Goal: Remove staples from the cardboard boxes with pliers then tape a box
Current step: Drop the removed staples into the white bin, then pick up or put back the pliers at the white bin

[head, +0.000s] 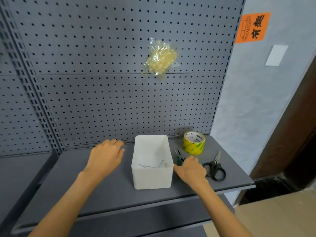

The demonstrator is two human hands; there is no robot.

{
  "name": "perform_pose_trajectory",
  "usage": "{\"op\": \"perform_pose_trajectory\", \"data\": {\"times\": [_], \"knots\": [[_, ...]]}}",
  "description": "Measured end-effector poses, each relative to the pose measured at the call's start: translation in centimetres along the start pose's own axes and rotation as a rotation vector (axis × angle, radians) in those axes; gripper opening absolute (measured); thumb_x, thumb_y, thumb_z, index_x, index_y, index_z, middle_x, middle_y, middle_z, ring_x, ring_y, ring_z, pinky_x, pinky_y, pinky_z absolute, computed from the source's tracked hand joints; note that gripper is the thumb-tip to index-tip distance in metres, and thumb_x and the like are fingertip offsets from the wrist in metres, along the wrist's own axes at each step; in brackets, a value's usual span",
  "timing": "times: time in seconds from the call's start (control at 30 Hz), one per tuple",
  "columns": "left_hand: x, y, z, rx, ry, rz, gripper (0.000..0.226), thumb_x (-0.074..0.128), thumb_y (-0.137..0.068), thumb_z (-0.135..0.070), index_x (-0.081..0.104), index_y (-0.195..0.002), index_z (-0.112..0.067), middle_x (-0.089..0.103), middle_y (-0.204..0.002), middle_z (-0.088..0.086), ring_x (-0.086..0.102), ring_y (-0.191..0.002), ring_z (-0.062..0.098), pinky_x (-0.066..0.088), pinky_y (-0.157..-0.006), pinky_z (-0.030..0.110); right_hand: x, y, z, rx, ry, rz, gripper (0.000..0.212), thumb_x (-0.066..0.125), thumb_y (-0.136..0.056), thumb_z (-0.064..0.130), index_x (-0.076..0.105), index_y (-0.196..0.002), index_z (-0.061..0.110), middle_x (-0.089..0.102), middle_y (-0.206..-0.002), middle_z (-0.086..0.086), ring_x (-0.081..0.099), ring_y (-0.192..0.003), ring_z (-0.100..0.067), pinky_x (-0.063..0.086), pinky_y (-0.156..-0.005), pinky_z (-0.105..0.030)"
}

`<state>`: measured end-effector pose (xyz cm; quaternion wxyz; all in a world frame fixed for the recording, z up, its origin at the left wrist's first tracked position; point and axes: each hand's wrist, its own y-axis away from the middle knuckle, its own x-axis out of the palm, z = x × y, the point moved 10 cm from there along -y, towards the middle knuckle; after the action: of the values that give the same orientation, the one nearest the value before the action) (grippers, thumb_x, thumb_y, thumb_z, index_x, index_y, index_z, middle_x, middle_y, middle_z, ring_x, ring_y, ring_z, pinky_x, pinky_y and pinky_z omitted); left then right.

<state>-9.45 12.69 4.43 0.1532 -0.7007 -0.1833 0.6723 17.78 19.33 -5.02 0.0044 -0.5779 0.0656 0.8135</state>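
Already your right hand (190,168) curls over the pliers (179,157) beside the bin (152,178), left hand (106,155) loose on the shelf (106,189); they're stiff, probably heavy, so grip both handles.

Two bare forearms reach forward, one on each side of the white bin (152,161).

The left hand (106,155) lies palm down to the left of the bin, fingers relaxed and loosely bent, holding nothing. The right hand (190,168) sits just right of the bin, knuckles up, fingers curled over the green-handled pliers (179,157).
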Motion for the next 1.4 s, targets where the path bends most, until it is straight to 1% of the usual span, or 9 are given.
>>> {"op": "perform_pose_trajectory", "data": {"times": [0.23, 0.33, 0.73, 0.9, 1.03, 1.13, 1.2, 1.3, 1.4], "knots": [[0.4, 0.3, -0.5, 0.002, -0.001, 0.039, 0.020, 0.059, -0.089, -0.021, 0.069, -0.104, -0.012, 0.070, -0.096, 0.004, 0.063, -0.088, 0.026, 0.051, -0.064, 0.037, 0.2, 0.4, 0.7, -0.036, 0.203, -0.076, 0.075, 0.045, -0.086, 0.068, 0.045, -0.125, 0.003, 0.050, -0.124, -0.012, 0.053, -0.113, -0.029, 0.045, -0.083, -0.033], [0.4, 0.4, -0.7, 0.006, 0.004, 0.043, 0.021, 0.059, -0.090, -0.022, 0.068, -0.106, -0.013, 0.070, -0.099, 0.004, 0.064, -0.091, 0.026, 0.051, -0.066, 0.036, 0.3, 0.4, 0.7, -0.023, 0.248, -0.094, 0.075, 0.043, -0.086, 0.070, 0.048, -0.123, 0.004, 0.053, -0.122, -0.011, 0.051, -0.112, -0.028, 0.044, -0.073, -0.032], [-0.3, -0.1, -1.4, 0.018, 0.024, 0.026, 0.022, 0.054, -0.092, -0.023, 0.066, -0.108, -0.014, 0.068, -0.101, 0.001, 0.062, -0.093, 0.023, 0.047, -0.064, 0.034, 0.3, 0.5, 0.7, -0.081, 0.267, -0.065, 0.069, 0.038, -0.090, 0.066, 0.057, -0.119, 0.006, 0.050, -0.122, -0.011, 0.047, -0.114, -0.029, 0.044, -0.083, -0.034], [-0.3, -0.4, -1.8, 0.012, 0.038, 0.039, 0.025, 0.050, -0.094, -0.026, 0.064, -0.113, -0.016, 0.066, -0.108, -0.001, 0.059, -0.099, 0.021, 0.048, -0.069, 0.035, -2.0, 0.2, -0.6, -0.128, 0.120, -0.144, 0.055, 0.045, -0.094, 0.054, 0.061, -0.105, 0.003, 0.061, -0.110, -0.012, 0.051, -0.110, -0.030, 0.046, -0.076, -0.034], [-1.4, -1.5, -3.0, 0.052, 0.065, 0.000, 0.022, 0.051, -0.093, -0.024, 0.066, -0.107, -0.017, 0.067, -0.102, -0.002, 0.059, -0.094, 0.020, 0.045, -0.065, 0.032, -4.6, -0.4, -3.7, -0.051, -0.003, -0.259, 0.043, 0.049, -0.096, 0.041, 0.060, -0.104, 0.001, 0.063, -0.107, -0.015, 0.057, -0.105, -0.030, 0.050, -0.079, -0.036], [-2.4, -2.9, -5.5, 0.104, 0.088, -0.011, 0.025, 0.046, -0.095, -0.027, 0.064, -0.110, -0.019, 0.066, -0.106, -0.004, 0.057, -0.098, 0.018, 0.045, -0.068, 0.032, -4.8, -1.0, -5.8, 0.023, -0.017, -0.224, 0.038, 0.051, -0.097, 0.033, 0.058, -0.110, -0.002, 0.061, -0.115, -0.018, 0.058, -0.107, -0.032, 0.051, -0.081, -0.037], [-2.8, -3.7, -8.2, 0.167, 0.112, -0.006, 0.027, 0.044, -0.096, -0.029, 0.063, -0.113, -0.019, 0.064, -0.111, -0.006, 0.056, -0.103, 0.017, 0.047, -0.074, 0.033, -4.5, -1.3, -6.7, 0.040, -0.020, -0.179, 0.037, 0.054, -0.096, 0.026, 0.054, -0.118, -0.003, 0.058, -0.121, -0.021, 0.058, -0.105, -0.032, 0.050, -0.075, -0.035], [-2.2, -4.5, -12.8, 0.271, 0.143, 0.041, 0.028, 0.042, -0.098, -0.030, 0.062, -0.114, -0.021, 0.063, -0.112, -0.007, 0.055, -0.105, 0.015, 0.048, -0.077, 0.033, -4.2, -1.5, -7.5, 0.033, -0.024, -0.151, 0.049, 0.054, -0.092, 0.011, 0.040, -0.136, -0.005, 0.060, -0.113, -0.018, 0.056, -0.103, -0.031, 0.042, -0.067, -0.031], [-0.1, -5.2, -16.9, 0.350, 0.125, 0.125, 0.027, 0.040, -0.098, -0.029, 0.062, -0.110, -0.020, 0.062, -0.107, -0.004, 0.054, -0.104, 0.017, 0.047, -0.076, 0.033, -4.4, -1.2, -8.3, 0.031, -0.002, -0.137, 0.034, 0.058, -0.091, 0.013, 0.050, -0.121, 0.000, 0.058, -0.117, -0.015, 0.053, -0.109, -0.030, 0.045, -0.077, -0.032]]}}
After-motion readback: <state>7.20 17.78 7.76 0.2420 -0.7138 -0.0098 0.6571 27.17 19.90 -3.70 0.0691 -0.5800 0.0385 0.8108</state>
